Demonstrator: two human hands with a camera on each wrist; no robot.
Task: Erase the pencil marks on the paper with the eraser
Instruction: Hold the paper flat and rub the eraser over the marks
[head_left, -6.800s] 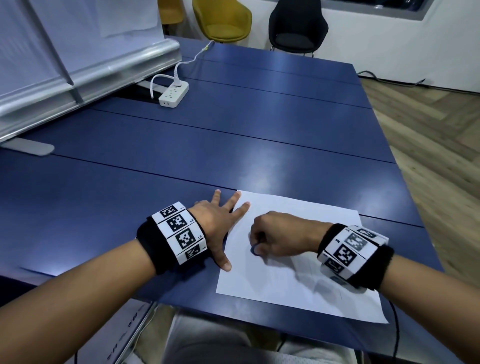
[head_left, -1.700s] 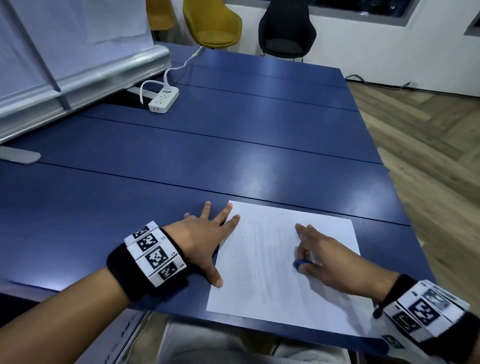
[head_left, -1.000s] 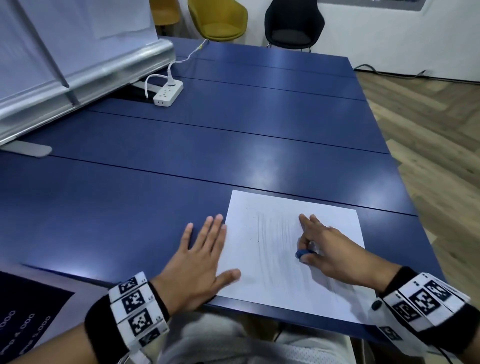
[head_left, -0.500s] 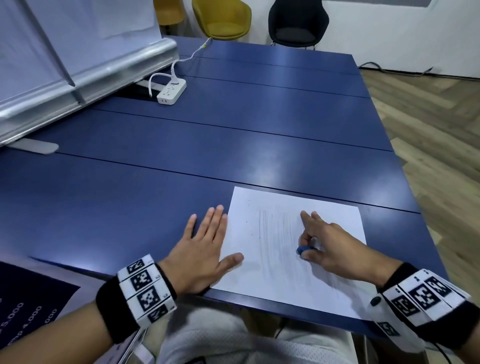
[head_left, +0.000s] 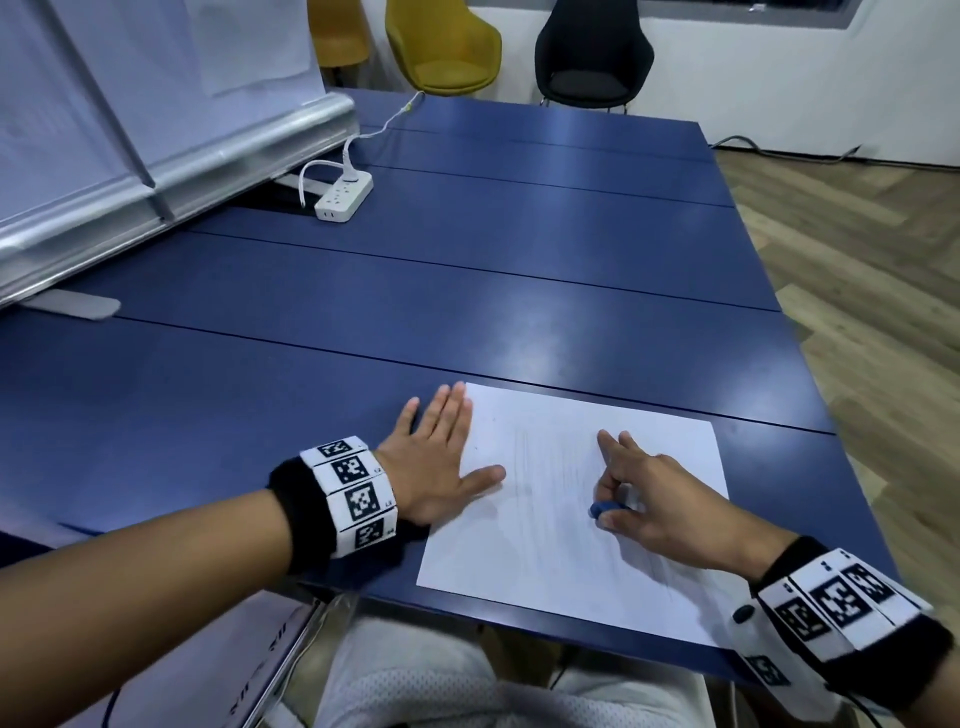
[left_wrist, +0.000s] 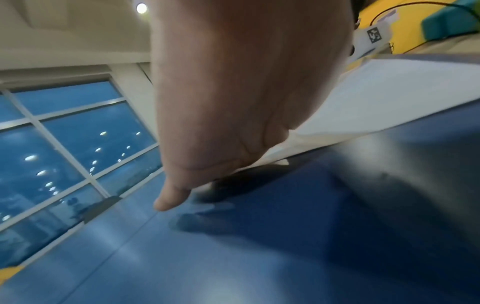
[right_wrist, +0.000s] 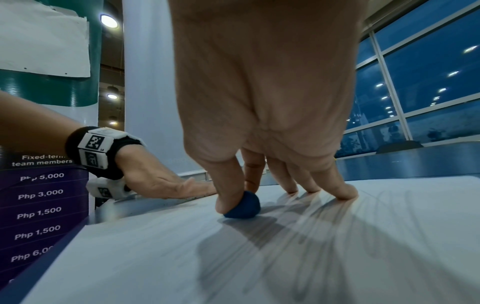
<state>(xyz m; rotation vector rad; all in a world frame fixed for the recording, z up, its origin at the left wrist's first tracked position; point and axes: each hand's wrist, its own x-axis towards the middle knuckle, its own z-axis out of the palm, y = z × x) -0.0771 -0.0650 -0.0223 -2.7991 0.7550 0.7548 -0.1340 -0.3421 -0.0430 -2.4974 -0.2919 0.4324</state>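
A white sheet of paper (head_left: 545, 540) lies near the front edge of the blue table (head_left: 415, 312), with faint grey pencil strokes across its middle. My right hand (head_left: 649, 499) rests on the sheet and pinches a small blue eraser (head_left: 602, 509) between thumb and forefinger, pressed on the paper; in the right wrist view the eraser (right_wrist: 242, 205) sits under the thumb tip, the other fingers touching the sheet. My left hand (head_left: 441, 462) lies flat and spread at the paper's left edge, thumb on the sheet. In the left wrist view, the left hand (left_wrist: 233, 102) covers the paper (left_wrist: 376, 98) edge.
A white power strip (head_left: 344, 197) with its cable lies at the table's far left, beside a large banner stand (head_left: 156, 171). Yellow (head_left: 447, 47) and black (head_left: 592, 57) chairs stand beyond the table. Wooden floor lies to the right.
The left hand slid from gripping the paper's far-left corner down to lie flat along its left edge. The right hand moved the eraser from the sheet's left part to its middle, then slightly nearer.
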